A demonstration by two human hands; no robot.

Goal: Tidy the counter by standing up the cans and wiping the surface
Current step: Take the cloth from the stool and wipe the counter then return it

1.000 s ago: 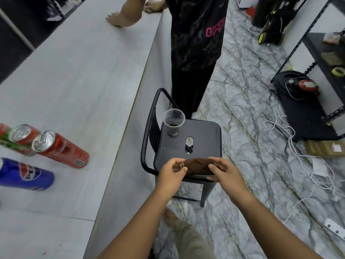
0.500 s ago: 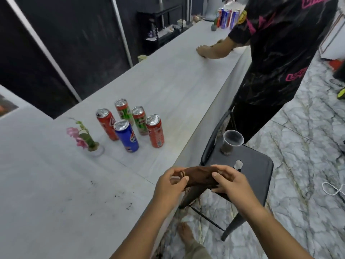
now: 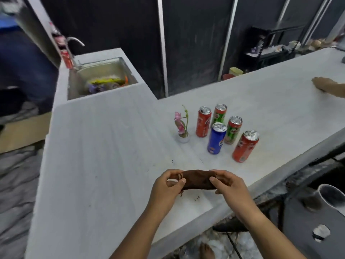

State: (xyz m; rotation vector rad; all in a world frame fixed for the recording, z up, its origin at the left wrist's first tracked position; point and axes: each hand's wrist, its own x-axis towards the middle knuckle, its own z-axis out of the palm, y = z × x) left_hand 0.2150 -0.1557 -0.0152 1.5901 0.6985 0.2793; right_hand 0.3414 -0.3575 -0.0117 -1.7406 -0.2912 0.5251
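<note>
While I stand at the near edge of the tabletop (image 3: 104, 146), these items are on view, nearest first:

- My left hand (image 3: 165, 188): fingers closed on the left end of a brown cloth (image 3: 197, 179).
- My right hand (image 3: 228, 186): fingers pinched on the right end of the same cloth, which hangs bunched between both hands just above the surface.
- Dark crumbs (image 3: 197, 198): a few specks on the tabletop below the cloth, more scattered to the left.
- Clear plastic cup (image 3: 328, 196): on a dark stool (image 3: 298, 225) at right, beside the tabletop.
- Five cans, all upright, grouped beyond the cloth: near red can (image 3: 245, 146), blue can (image 3: 216, 138), red-and-green can (image 3: 232, 129), far red can (image 3: 203, 121), second red-and-green can (image 3: 220, 113).
- Small potted pink flower (image 3: 182, 126): just left of the cans.
- Another person's hand (image 3: 323, 84): resting on the far right of the tabletop.
- Steel sink (image 3: 100, 76): far left, holding blurred items.
</note>
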